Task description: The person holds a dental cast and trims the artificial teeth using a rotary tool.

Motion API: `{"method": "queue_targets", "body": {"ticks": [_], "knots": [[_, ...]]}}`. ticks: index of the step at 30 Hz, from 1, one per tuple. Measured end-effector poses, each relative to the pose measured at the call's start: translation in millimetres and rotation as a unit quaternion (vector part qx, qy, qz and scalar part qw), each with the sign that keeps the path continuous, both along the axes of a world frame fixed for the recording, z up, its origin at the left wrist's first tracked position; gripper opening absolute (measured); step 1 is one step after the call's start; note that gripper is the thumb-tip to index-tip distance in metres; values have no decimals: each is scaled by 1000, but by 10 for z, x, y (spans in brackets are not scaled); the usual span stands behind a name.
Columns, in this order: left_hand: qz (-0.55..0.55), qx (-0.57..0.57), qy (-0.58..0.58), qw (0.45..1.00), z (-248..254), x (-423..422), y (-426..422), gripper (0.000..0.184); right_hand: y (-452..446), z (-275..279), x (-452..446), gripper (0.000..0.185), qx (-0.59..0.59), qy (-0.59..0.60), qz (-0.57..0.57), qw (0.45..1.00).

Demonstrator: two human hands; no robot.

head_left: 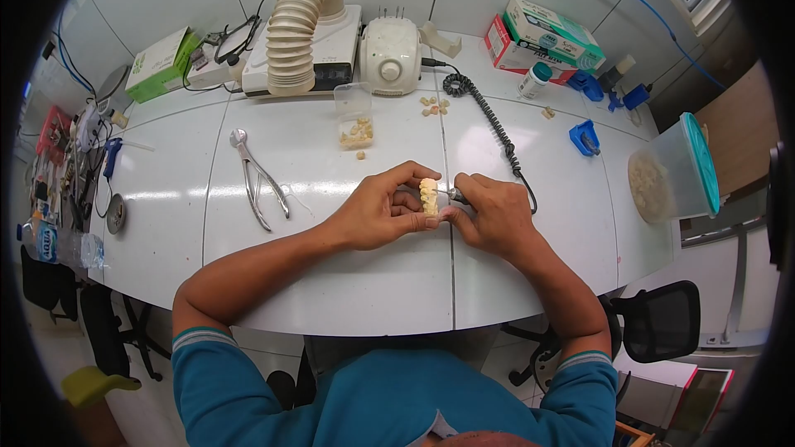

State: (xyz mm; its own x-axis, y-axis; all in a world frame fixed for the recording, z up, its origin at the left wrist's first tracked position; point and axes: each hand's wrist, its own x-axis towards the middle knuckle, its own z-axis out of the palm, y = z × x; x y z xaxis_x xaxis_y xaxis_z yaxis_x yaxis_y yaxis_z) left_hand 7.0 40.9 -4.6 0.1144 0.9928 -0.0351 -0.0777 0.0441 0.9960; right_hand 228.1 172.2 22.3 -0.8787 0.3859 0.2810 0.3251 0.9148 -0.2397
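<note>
The fingers of the left hand [377,213] are curled, with thumb and forefinger pinching a yellowish tooth model [428,197] between them, one near each end; the model is held up in front of the body, above the tabletop [348,290]; the fingers of the right hand [495,213] are closed around a slim handpiece [455,194], its thin tip pointing at the model's right side; whether the tip touches is too small to tell; the right thumb reaches close to the model's lower end.

Work on the model looks under way, to judge by the tip so near it; how much of it is finished and how much is left cannot be told from here.

Just beyond the hands, one loose tooth-like piece lies beside an open clear box [356,127] of similar pieces; a small cluster of pieces [434,106] lies further right; pliers [255,174] rest left of the left hand; a coiled cord [490,120] runs near the right hand, up toward a cream control unit [390,62] at the back, beside a ribbed hose [300,25].
</note>
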Motion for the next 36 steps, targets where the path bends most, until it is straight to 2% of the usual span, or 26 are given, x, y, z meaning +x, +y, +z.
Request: {"method": "queue_targets", "body": {"ticks": [36], "knots": [[4, -5, -4, 1000, 19, 3, -1, 62, -2, -42, 0, 38, 6, 23, 15, 1000]]}}
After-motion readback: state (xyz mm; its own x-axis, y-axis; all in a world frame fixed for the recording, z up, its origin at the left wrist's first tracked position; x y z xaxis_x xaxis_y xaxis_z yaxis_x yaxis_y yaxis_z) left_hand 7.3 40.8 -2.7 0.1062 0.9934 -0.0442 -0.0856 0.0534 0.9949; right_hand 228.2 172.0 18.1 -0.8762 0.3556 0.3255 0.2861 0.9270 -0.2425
